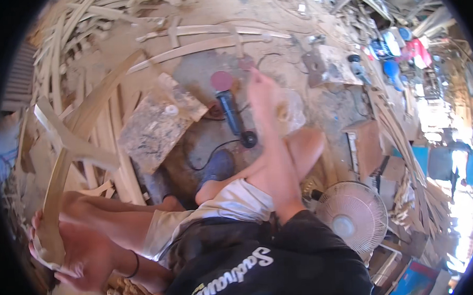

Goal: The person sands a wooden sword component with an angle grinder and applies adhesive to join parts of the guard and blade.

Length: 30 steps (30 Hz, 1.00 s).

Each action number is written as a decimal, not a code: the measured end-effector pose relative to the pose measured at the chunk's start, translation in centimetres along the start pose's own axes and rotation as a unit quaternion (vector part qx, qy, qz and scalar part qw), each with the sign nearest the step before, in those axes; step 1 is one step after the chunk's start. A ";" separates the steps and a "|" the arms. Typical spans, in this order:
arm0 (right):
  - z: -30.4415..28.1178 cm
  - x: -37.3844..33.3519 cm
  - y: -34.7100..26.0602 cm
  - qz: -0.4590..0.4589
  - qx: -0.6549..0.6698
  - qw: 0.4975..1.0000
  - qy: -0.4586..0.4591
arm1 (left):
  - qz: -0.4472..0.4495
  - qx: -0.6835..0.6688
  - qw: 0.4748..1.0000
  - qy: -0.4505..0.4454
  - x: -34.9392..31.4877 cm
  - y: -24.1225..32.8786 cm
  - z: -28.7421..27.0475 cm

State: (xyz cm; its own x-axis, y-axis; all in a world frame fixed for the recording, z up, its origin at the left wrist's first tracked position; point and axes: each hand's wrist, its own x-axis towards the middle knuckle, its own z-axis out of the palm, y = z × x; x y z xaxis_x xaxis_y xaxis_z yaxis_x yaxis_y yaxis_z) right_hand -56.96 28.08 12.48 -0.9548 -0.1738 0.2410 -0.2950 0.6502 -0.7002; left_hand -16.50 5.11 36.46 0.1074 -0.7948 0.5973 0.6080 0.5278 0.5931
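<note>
Gripping the lower end of a pale, curved wooden slat [63,171] with my left hand [67,250], fingers closed tight around it at my left knee, I stretch my right hand [263,91] out toward the blue angle grinder with a red sanding disc [229,108] lying on the dusty floor. That hand is blurred, fingers apparently loose and empty, so I judge sanding hasn't begun; the grinder lies unheld.

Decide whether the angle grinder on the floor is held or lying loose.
Lying loose: the angle grinder rests on the floor, neither hand on it.
</note>
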 end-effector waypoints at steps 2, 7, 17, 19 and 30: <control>0.8 2.3 11.7 -0.031 -0.397 0.906 -0.141 | -0.004 0.034 0.998 0.046 -0.2 -0.3 0.9; 2.3 -0.4 31.7 0.122 -0.428 0.854 -0.270 | 0.024 0.147 0.987 0.061 0.1 -0.8 1.0; 2.1 -0.6 31.4 0.159 -0.436 0.854 -0.233 | 0.061 0.130 0.985 -0.093 0.9 -1.1 1.0; 1.3 -0.1 29.1 0.186 -0.422 0.870 -0.173 | 0.097 0.165 0.974 -0.119 1.0 -1.5 1.6; -2.0 -9.8 -15.1 -0.179 0.201 0.958 -0.095 | 0.039 -0.009 0.990 -0.136 -2.1 -2.1 0.5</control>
State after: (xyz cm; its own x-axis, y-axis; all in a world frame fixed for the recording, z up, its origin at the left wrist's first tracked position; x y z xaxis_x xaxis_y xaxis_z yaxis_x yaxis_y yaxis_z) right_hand -43.06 21.40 22.06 -0.7681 -0.4887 0.4138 -0.5577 0.1931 -0.8073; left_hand -18.44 5.83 34.23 -0.0607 -0.6405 0.7656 0.6210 0.5763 0.5313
